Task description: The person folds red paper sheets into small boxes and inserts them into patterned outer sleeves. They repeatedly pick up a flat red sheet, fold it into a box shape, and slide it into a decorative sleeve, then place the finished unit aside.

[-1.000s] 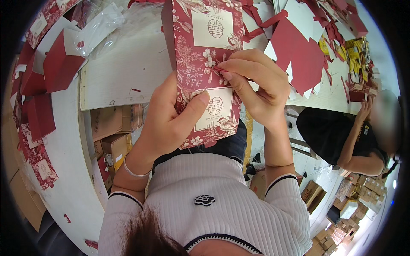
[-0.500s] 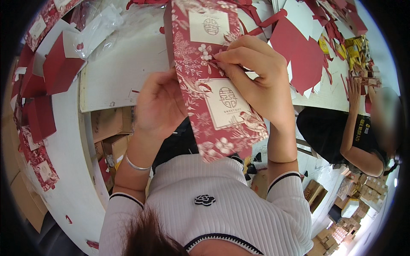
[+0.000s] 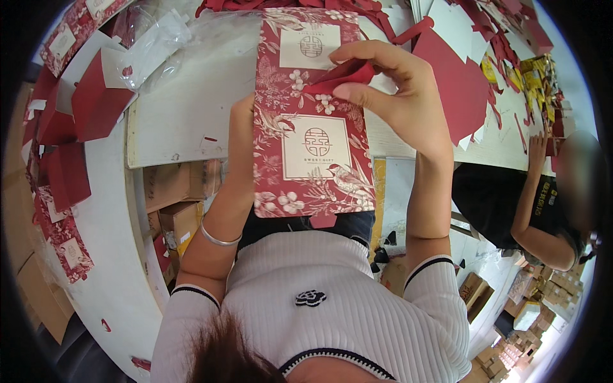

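A tall red gift box (image 3: 268, 150) with cream floral and bird print and two cream panels is upright in the picture in front of me, its lower end over my lap. My left hand (image 3: 242, 118) is at its left edge; the fingers pass behind the box and are hidden. A wide red ribbon (image 3: 348, 76) crosses the front between the two panels, its free part bent up into a loop. My right hand (image 3: 405, 92) pinches this ribbon between thumb and fingers at the box's right edge. A small red tab shows below the box's lower end.
The white table (image 3: 182, 127) lies beyond the box. Folded red boxes (image 3: 102, 96) and clear plastic wrap (image 3: 159, 48) are at the left. Red ribbons (image 3: 236, 5) and red and white card sheets (image 3: 444, 89) lie at the far side and right. A co-worker (image 3: 536, 204) sits at right.
The box has turned straighter, its lower end swinging left. My left hand has gone from its open palm beside the box to behind it. My right hand has pulled the ribbon up and right.
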The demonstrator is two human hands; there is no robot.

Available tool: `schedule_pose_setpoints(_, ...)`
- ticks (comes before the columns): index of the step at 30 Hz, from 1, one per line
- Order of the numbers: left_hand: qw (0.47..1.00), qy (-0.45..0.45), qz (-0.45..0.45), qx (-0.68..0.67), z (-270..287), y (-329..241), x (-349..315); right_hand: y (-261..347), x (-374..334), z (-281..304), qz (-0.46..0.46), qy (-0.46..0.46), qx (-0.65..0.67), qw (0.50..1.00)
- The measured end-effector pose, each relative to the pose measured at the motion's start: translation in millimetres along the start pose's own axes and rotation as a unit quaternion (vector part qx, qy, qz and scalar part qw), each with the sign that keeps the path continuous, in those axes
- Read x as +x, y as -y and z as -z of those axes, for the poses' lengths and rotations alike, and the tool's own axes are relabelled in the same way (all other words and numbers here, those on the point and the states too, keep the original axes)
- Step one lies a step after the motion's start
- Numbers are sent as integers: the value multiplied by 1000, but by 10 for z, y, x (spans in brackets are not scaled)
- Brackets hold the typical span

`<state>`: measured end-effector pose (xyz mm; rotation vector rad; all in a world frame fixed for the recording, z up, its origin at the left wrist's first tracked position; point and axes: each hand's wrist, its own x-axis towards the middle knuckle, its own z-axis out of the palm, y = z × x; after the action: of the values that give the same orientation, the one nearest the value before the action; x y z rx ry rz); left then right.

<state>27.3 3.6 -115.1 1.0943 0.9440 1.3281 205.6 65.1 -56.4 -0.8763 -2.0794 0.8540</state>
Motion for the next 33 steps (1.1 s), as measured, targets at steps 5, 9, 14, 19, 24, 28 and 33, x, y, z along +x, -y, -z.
schedule_pose_setpoints(5, 1000, 16, 12, -20, -31, 31, 10, -58, -3, -134, -32, -45, 44, 998)
schedule_pose_setpoints(9, 999, 29, 18, -28, -24, 37, 6, -77, 58, -223, -23, -33, 65, 997)
schedule_pose_setpoints(14, 998, 38, 26, -45, -7, 17, -23, -98, 94, -161, -37, -40, 103, 993)
schedule_pose_setpoints(19, 995, 47, 34, -78, 43, -40, -86, 94, 181, -202, -11, -88, 120, 989)
schedule_pose_setpoints(24, 987, 76, -9, -142, 227, -345, -144, 225, 202, -38, -13, -68, 112, 991)
schedule_pose_setpoints(28, 967, 157, -98, -177, 342, -654, 190, 364, 207, 63, 58, -90, 193, 975)
schedule_pose_setpoints(33, 940, 288, -177, -47, 266, -765, 584, 517, 333, -7, 91, -18, 309, 947)
